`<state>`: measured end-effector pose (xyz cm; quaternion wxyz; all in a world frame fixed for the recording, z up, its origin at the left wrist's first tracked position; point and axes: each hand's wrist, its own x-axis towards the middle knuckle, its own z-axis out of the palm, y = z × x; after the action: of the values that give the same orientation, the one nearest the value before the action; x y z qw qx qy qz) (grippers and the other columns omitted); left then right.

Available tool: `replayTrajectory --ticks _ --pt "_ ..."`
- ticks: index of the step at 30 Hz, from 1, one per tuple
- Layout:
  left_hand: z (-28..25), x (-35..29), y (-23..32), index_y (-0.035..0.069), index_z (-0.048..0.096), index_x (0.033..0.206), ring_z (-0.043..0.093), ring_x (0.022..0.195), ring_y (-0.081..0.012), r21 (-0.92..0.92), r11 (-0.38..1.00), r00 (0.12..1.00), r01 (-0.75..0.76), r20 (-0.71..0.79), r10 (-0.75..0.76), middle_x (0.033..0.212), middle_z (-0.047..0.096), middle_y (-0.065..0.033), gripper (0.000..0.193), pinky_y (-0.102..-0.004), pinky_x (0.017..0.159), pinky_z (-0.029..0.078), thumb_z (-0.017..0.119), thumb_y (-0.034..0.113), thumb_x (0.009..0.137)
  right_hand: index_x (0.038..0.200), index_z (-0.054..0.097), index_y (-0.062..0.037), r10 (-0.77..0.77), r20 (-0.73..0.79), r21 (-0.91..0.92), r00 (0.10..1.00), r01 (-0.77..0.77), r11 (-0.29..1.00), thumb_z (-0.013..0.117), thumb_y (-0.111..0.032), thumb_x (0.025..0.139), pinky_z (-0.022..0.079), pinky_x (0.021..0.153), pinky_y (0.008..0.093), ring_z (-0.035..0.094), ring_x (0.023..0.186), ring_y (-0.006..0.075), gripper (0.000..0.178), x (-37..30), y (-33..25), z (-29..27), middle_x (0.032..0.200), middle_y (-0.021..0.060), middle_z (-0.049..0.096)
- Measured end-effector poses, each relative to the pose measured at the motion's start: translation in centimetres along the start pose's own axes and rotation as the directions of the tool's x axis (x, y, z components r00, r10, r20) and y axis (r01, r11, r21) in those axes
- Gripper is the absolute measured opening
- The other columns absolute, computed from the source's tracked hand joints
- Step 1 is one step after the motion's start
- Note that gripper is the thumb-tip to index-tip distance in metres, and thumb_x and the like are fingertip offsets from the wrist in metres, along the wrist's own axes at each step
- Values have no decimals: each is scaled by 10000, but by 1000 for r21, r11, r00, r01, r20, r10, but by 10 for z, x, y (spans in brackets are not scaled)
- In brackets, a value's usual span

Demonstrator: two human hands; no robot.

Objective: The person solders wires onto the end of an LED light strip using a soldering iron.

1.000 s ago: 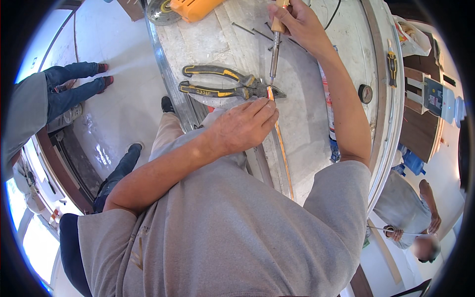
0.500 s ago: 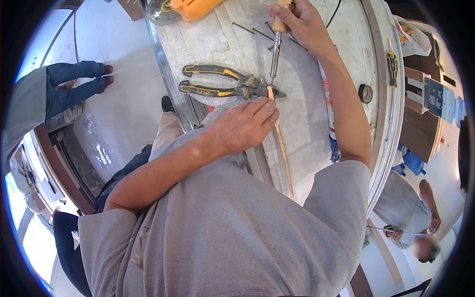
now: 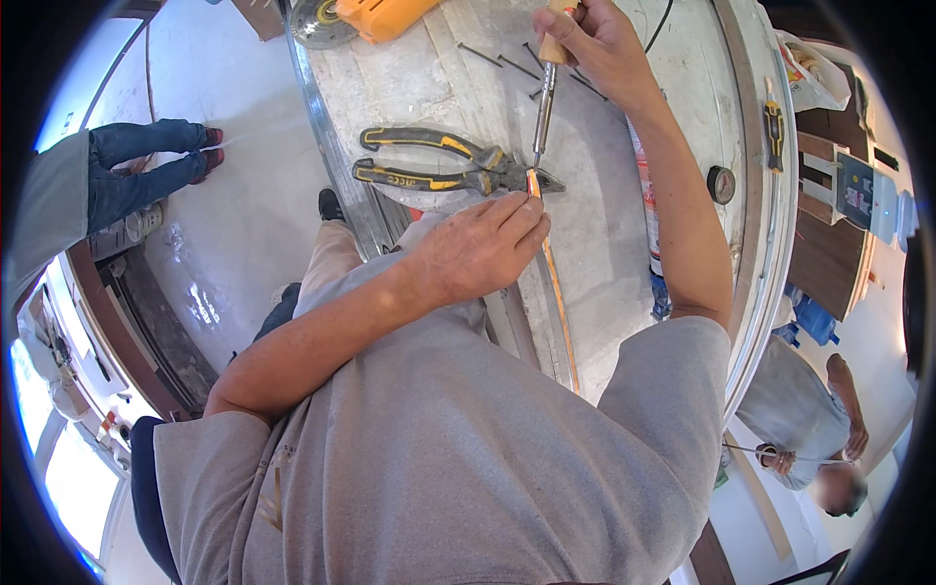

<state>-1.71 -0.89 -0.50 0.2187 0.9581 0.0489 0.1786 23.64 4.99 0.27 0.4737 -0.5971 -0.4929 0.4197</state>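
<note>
My right hand (image 3: 600,54) grips the wooden handle of a soldering iron (image 3: 544,112), which points down toward me. The iron's tip meets the end of a thin orange strip (image 3: 559,302), or sits just above it; contact is too fine to tell. Pinched in the fingers of my left hand (image 3: 483,244), the strip runs on down the worktop toward my body. Combination pliers (image 3: 419,180) with black-and-yellow handles lie just beyond my left hand, their jaws under the strip's end. Several dark nails (image 3: 522,68) lie left of and below my right hand.
An orange power tool with a disc (image 3: 380,15) sits at the worktop's far left. Right of my right forearm are a red-and-white can (image 3: 645,195), a round tin (image 3: 721,184) and a yellow-black hand tool (image 3: 773,136). People stand left (image 3: 136,161) and lower right (image 3: 804,409).
Both my hands, the soldering iron and the strip look practically unmoved. A dark-clothed person behind my left elbow has shifted, showing less.
</note>
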Motion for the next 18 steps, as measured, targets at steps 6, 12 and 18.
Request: replayTrajectory --ticks 6,12,18 --pt "-1 3 0 -40 639 1054 617 1027 -237 38 999 999 -27 -42 29 1066 598 -112 320 -308 882 557 618 116 776 1222 487 -34 -5 -1 14 1000 5 1000 671 -228 957 392 498 196 488 589 31 376 0 2 -1 761 -41 535" --pt "-1 3 -1 -39 637 1055 615 1029 -235 40 999 998 -35 -53 37 1069 596 -113 320 -308 879 558 617 118 777 1219 488 -33 -10 3 15 1000 10 1000 666 -223 959 398 499 198 495 593 32 368 1 3 -1 765 -37 541" --pt "-3 4 -1 -43 632 1054 604 1049 -235 53 998 998 -43 -37 45 1073 591 -112 324 -316 893 553 615 122 776 1213 487 -30 12 -11 -29 1000 -12 1000 663 -214 958 412 508 199 509 602 36 360 1 2 0 771 -33 550"
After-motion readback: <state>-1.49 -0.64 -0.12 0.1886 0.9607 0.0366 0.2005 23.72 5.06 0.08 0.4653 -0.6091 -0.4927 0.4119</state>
